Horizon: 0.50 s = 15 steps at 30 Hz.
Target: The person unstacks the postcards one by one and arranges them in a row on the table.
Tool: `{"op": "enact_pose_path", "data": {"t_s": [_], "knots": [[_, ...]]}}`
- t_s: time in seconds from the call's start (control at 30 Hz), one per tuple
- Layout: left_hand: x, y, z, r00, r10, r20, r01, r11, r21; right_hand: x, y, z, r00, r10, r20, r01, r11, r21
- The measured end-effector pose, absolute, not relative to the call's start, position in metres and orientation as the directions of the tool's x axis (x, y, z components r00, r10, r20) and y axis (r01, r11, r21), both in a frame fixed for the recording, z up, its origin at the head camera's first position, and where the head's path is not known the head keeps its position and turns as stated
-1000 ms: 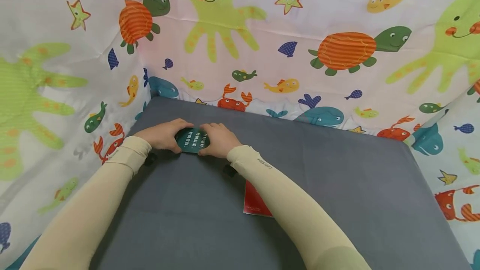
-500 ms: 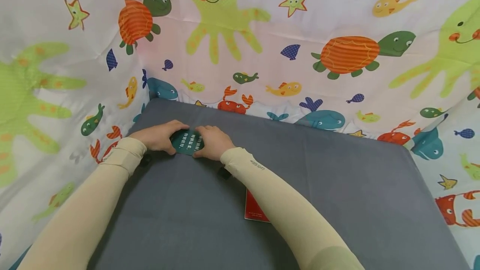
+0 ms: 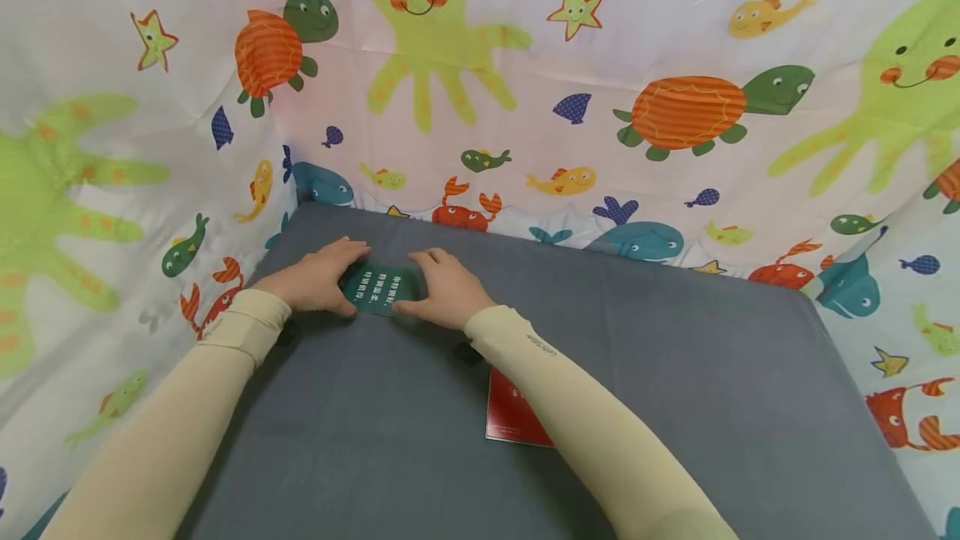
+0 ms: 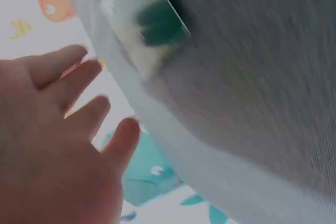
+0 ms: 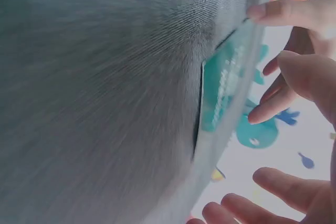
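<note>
The green card (image 3: 378, 288), white characters printed on it, lies on the grey table (image 3: 675, 373) towards its far left corner, between the left hand (image 3: 311, 280) and the right hand (image 3: 452, 294). Each hand's grip is spread, thumb apart from the fingers, just beside the card, though whether any fingertip touches it I cannot tell. Nearer the person, a red card (image 3: 510, 419) lies partly hidden by the right sleeve (image 3: 585, 415), and a sea-animal cloth (image 3: 525, 115) hangs behind.
</note>
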<state>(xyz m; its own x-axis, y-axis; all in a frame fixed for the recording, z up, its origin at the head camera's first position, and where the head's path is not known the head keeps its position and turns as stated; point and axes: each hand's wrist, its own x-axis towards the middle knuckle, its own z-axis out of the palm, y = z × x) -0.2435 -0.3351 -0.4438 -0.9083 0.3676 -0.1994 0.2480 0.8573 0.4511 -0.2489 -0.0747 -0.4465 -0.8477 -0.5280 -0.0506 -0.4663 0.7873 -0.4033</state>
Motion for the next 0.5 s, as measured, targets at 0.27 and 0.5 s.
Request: {"op": "enact_pose_path", "data": {"t_s": [0.27,0.5], "knots": [[-0.179,-0.222,-0.442,-0.846,0.525,-0.093,0.436,0.782,0.445,-0.183,0.038,-0.439,-0.864,-0.503,-0.032,-0.45,0.798,-0.402],[-0.132,-0.14,-0.445,-0.755,0.629,-0.189,0.514,0.745,0.426,-0.131,0.113,-0.447,-0.895,-0.441,-0.067,-0.381,0.833,-0.401]]}}
